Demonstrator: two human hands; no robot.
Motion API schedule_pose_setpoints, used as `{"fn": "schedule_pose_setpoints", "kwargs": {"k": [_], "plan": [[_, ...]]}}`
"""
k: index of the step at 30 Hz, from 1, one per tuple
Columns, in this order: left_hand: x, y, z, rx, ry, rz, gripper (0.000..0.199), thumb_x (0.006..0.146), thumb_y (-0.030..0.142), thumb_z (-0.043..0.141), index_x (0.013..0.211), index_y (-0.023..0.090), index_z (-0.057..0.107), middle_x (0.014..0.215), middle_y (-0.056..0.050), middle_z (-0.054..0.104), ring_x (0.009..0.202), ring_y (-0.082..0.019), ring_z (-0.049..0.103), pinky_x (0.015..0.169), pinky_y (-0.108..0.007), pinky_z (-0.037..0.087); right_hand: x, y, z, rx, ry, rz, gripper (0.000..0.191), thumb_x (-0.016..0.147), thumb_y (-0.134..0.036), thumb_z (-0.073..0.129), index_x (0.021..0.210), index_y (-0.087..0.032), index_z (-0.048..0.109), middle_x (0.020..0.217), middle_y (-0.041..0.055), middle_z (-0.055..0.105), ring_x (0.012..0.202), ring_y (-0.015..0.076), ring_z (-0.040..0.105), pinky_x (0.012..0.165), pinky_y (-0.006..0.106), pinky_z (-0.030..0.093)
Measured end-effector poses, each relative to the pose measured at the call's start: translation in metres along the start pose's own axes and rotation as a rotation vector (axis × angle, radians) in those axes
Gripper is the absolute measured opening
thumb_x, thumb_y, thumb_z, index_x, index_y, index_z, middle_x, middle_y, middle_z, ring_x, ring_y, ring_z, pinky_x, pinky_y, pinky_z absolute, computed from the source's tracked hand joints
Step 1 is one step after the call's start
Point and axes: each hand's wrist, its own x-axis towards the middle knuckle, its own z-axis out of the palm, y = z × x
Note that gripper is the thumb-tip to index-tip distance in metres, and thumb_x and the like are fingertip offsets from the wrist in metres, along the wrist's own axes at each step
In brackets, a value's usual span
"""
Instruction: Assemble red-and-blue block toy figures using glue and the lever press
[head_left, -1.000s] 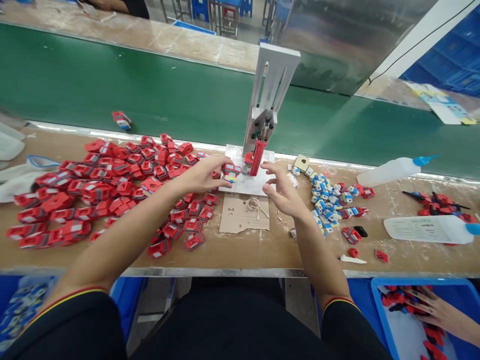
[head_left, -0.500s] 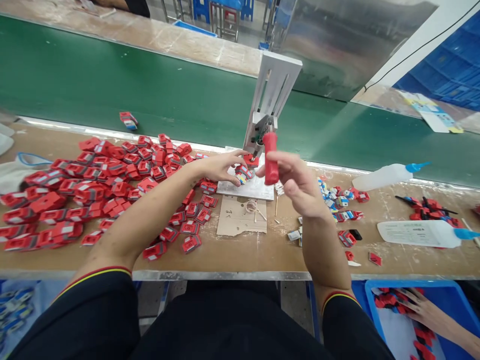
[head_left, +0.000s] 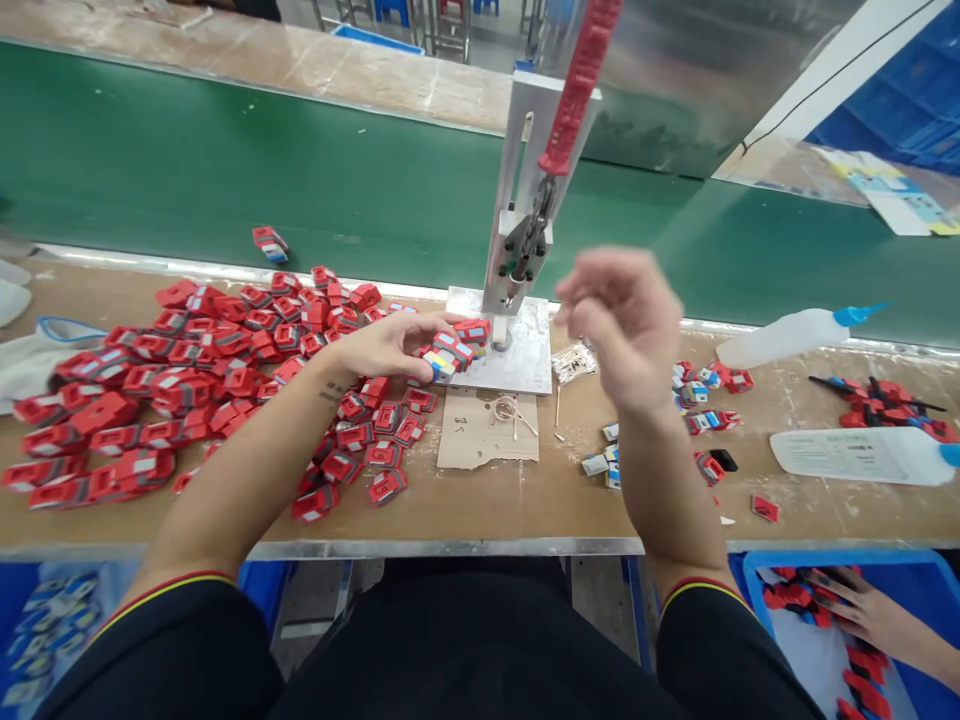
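My left hand [head_left: 394,345] pinches a red toy-car-like plastic piece [head_left: 454,350] with grey, blue and yellow parts. It is held over the left side of a metal base plate [head_left: 529,372], beside the foot of a toggle clamp press [head_left: 525,240]. The clamp's red handle [head_left: 581,90] points up and is untouched. My right hand [head_left: 626,325] is in the air to the right of the press, slightly blurred. Its fingers are loosely curled, thumb apart, with nothing seen in them.
Many red pieces [head_left: 187,370] are heaped on the left of the bench. Cardboard [head_left: 487,430] and cotton swabs [head_left: 574,362] lie near the plate. Two white bottles [head_left: 855,455] lie at right. Behind runs a green belt [head_left: 187,170]. Another person's hand [head_left: 855,605] reaches into a blue bin [head_left: 919,570].
The red handle has swung up from its lowered position and my right hand has come off it, moving right. My left hand has drawn the red piece leftward, away from under the clamp.
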Motion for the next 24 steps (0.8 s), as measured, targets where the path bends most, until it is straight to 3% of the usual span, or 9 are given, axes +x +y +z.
{"fn": "schedule_pose_setpoints", "kwargs": {"k": [3, 6, 14, 18, 21, 24], "plan": [[-0.014, 0.012, 0.017, -0.142, -0.015, -0.04, 0.066, 0.052, 0.069, 0.104, 0.095, 0.023, 0.085, 0.131, -0.019, 0.079, 0.125, -0.043, 0.076, 0.1, -0.056, 0.065, -0.057, 0.02, 0.014, -0.054, -0.129, 0.259, 0.05, 0.093, -0.057, 0.08, 0.134, -0.032, 0.064, 0.115, 0.0018, 0.072, 0.086, 0.0139, 0.072, 0.07, 0.029, 0.064], [-0.016, 0.02, 0.033, -0.245, -0.066, -0.068, 0.073, 0.048, 0.075, 0.102, 0.094, 0.021, 0.085, 0.134, -0.021, 0.078, 0.123, -0.046, 0.076, 0.098, -0.056, 0.065, -0.084, 0.028, 0.027, 0.029, -0.182, 0.422, 0.069, 0.082, -0.058, 0.091, 0.139, -0.032, 0.063, 0.124, 0.0047, 0.069, 0.092, 0.0163, 0.073, 0.069, 0.029, 0.066], [-0.006, 0.011, 0.05, -0.366, -0.146, 0.012, 0.071, 0.058, 0.074, 0.1, 0.101, 0.019, 0.086, 0.151, -0.025, 0.069, 0.133, -0.049, 0.072, 0.102, -0.055, 0.064, -0.108, 0.018, 0.029, 0.187, 0.04, 0.448, 0.048, 0.083, -0.045, 0.092, 0.123, -0.031, 0.069, 0.123, 0.0056, 0.072, 0.101, 0.0208, 0.077, 0.078, 0.036, 0.07], [-0.01, 0.011, 0.053, -0.435, -0.067, 0.043, 0.064, 0.062, 0.072, 0.099, 0.105, 0.026, 0.087, 0.158, -0.017, 0.066, 0.12, -0.042, 0.08, 0.099, -0.053, 0.067, -0.119, 0.02, 0.023, 0.385, 0.199, 0.523, 0.063, 0.071, -0.044, 0.098, 0.123, -0.036, 0.064, 0.106, 0.0011, 0.072, 0.089, 0.0202, 0.073, 0.073, 0.037, 0.065], [-0.012, 0.011, 0.057, -0.502, 0.074, 0.043, 0.066, 0.065, 0.069, 0.1, 0.114, 0.026, 0.086, 0.129, -0.014, 0.081, 0.101, -0.03, 0.083, 0.087, -0.04, 0.069, -0.125, 0.02, 0.018, 0.635, 0.275, 0.592, 0.073, 0.056, -0.047, 0.105, 0.116, -0.037, 0.064, 0.085, -0.0039, 0.065, 0.074, 0.0175, 0.063, 0.065, 0.032, 0.058], [-0.011, 0.008, 0.06, -0.638, 0.236, 0.01, 0.063, 0.065, 0.062, 0.103, 0.115, 0.028, 0.085, 0.097, -0.004, 0.084, 0.076, -0.017, 0.079, 0.065, -0.025, 0.064, -0.132, 0.021, 0.014, 0.9, 0.301, 0.533, 0.061, 0.053, -0.058, 0.103, 0.095, -0.037, 0.064, 0.07, -0.0064, 0.051, 0.064, 0.0154, 0.051, 0.053, 0.026, 0.045]]}}
